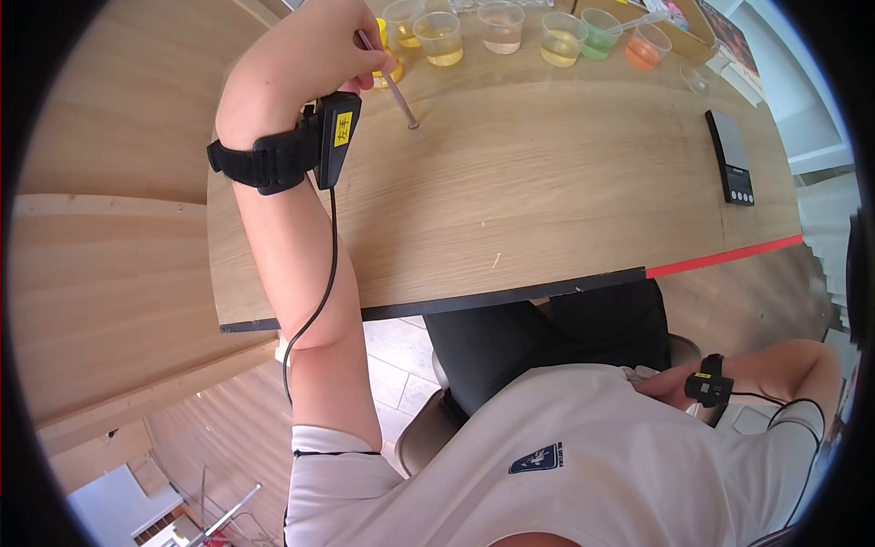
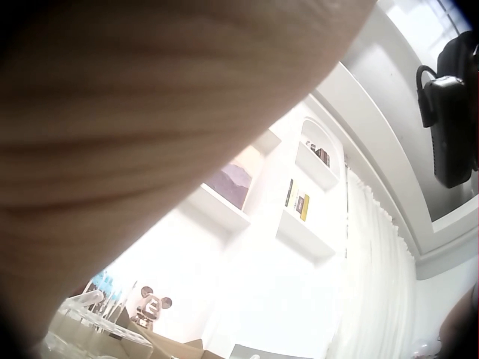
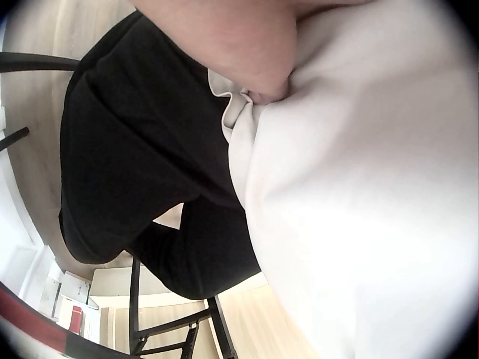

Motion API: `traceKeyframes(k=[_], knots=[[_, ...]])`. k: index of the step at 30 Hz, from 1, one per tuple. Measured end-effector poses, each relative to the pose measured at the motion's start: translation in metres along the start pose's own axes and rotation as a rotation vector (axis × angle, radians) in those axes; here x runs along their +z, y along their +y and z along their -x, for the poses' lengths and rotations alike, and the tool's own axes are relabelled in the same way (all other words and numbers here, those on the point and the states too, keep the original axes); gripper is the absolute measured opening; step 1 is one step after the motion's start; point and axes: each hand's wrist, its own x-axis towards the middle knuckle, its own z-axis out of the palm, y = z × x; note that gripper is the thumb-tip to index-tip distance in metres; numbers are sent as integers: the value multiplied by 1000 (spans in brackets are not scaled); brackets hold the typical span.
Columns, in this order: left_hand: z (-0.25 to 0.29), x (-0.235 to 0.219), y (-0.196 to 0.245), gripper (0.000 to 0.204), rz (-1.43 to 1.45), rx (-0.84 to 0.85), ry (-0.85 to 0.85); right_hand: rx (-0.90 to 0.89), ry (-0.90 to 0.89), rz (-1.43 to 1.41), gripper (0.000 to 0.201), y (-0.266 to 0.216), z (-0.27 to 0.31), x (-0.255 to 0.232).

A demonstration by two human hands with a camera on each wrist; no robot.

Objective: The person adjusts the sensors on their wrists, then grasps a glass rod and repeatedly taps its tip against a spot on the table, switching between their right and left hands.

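In the head view my left hand (image 1: 314, 46) is at the far left of the table, wrist bent. Its thumb and fingers pinch a thin, pale, see-through rod (image 1: 399, 98) that slants down, its small round end close over the wood. A yellow container (image 1: 390, 71) stands just behind the fingers, partly hidden by them. The wrist itself fills much of the left wrist view. My right hand (image 1: 663, 387) rests against the light shirt at the waist, by the hem (image 3: 238, 120); its fingers are mostly hidden in the cloth.
Clear plastic cups of pale yellow (image 1: 438, 41), clear (image 1: 500, 29), green (image 1: 599, 38) and orange (image 1: 645, 47) liquid line the table's back. A spoon (image 1: 638, 22) lies across the green one. Further right are a tipped cup (image 1: 694, 79) and a digital scale (image 1: 729, 157).
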Motion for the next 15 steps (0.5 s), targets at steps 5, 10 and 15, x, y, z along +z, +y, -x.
traceKeyframes(k=[5,10,15], knots=[[-1,1,-3,22,-20,28,10,16,-41,14,40,0,-5,-4],[-2,3,-1,22,-61,52,26,26,-52,33,40,-1,-8,-10],[-3,4,-3,23,-47,64,27,66,-80,5,39,-2,-13,-12]])
